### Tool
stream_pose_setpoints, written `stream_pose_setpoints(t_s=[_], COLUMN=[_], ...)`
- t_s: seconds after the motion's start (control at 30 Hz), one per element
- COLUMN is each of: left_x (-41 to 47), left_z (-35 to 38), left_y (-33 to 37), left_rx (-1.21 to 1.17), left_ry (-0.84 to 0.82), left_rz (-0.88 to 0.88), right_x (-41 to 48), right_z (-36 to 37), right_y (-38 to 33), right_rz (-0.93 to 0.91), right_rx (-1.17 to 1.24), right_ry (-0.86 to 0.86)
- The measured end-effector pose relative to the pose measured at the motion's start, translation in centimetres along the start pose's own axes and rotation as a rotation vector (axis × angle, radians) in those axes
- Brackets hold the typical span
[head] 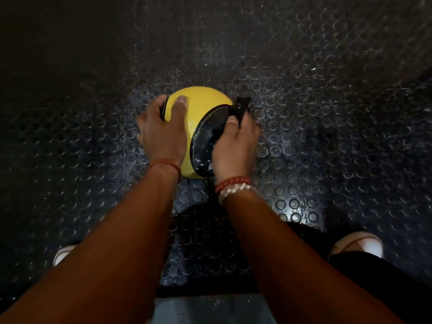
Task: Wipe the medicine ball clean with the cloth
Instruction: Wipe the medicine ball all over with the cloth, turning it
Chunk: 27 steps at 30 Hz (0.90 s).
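1. The glossy round yellow medicine ball (pixel 201 101) sits on the dark rubber floor (pixel 327 136) with raised round studs, ahead of your two white shoes (pixel 361 244) and between your hands.
2. Your left hand (pixel 163 134) grips the ball's left side. The thumb (pixel 181 106) lies across the yellow top and the fingers curl over a small black round panel (pixel 163 111).
3. Your right hand (pixel 236 146) clamps a crumpled dark cloth (pixel 240 107) and presses it on the upper right rim of the large black textured panel (pixel 208 136) facing you.
4. The hands are apart, one on each side of the ball.
5. A red thread (pixel 168 163) circles your left wrist. Red beads (pixel 231 182) and white beads (pixel 236 190) circle the right.
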<state>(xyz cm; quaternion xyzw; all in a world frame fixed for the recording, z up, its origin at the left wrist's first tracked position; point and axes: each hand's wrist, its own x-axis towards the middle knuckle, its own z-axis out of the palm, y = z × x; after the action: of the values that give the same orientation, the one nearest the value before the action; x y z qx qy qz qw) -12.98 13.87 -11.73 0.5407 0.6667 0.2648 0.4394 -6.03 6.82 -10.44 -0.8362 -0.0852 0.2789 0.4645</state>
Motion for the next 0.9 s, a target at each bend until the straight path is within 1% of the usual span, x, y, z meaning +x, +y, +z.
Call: stream_pose_setpoints(t_s=[0.07,0.1,0.2,0.23,0.3,0.4,0.47,0.6,0.7,0.77,0.8,0.9], left_x=[0.0,0.0,0.1,0.1,0.0,-0.3,-0.4,-0.7,-0.7,-0.7,-0.7,-0.4], left_z=[0.0,-0.1,-0.4,-0.5,-0.5,-0.5,-0.6,-0.5,-0.4,-0.4,-0.3,-0.3], left_y=[0.0,-0.1,-0.2,-0.2,-0.1,0.0,-0.1,0.0,0.1,0.1,0.1,0.0], left_rx=[0.012,0.013,-0.013,-0.018,-0.015,-0.011,-0.033,-0.054,-0.034,-0.023,-0.019,-0.016], left_ry=[0.002,0.003,0.001,0.002,-0.006,-0.021,-0.013,0.000,0.012,0.020,0.020,0.022], left_rz=[0.010,0.013,0.003,-0.001,-0.004,-0.007,-0.007,0.002,-0.002,-0.002,-0.003,-0.003], right_x=[-1.8,-2.2,-1.4,-0.8,0.4,2.1,3.2,4.9,5.0,3.6,2.4,-1.0], right_z=[0.6,0.7,0.3,0.2,0.1,0.0,-0.2,-0.6,-0.9,-0.7,-0.3,0.7], right_y=[0.2,0.2,0.7,0.8,0.7,0.3,0.2,0.3,0.2,0.3,0.4,0.6], right_rz=[-0.180,-0.239,-0.387,-0.409,-0.387,-0.275,-0.150,0.182,0.288,0.269,0.214,-0.088], right_rx=[-0.104,-0.148,-0.206,-0.209,-0.186,-0.133,-0.088,0.090,0.156,0.147,0.113,-0.036], right_ry=[-0.003,-0.013,-0.019,-0.021,-0.036,-0.029,-0.035,-0.089,-0.098,-0.077,-0.047,0.023])
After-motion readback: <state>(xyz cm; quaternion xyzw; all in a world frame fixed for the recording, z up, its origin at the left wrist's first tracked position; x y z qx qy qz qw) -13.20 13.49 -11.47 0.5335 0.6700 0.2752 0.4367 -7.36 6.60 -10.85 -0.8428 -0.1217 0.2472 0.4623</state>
